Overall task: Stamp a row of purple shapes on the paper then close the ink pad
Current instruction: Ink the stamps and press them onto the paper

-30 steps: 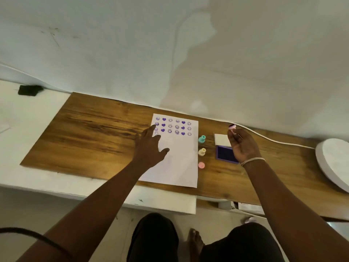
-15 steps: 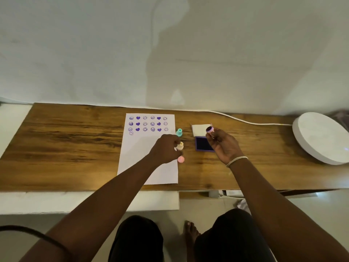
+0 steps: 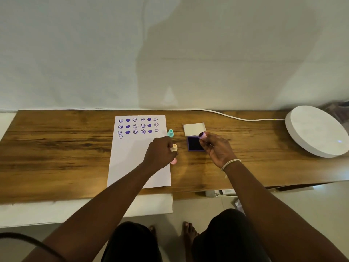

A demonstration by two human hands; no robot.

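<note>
The right hand [image 3: 217,150] pinched a pink stamp [image 3: 203,135] at its fingertips, above the far right corner of the open ink pad [image 3: 194,143]. The stamp was tilted, its inked purple face pointing up and left. The left hand [image 3: 160,153] was closed around a cream stamp [image 3: 174,147], which stood upright beside the paper [image 3: 132,157]. The pad's lid [image 3: 194,128] lay just behind the pad.
</note>
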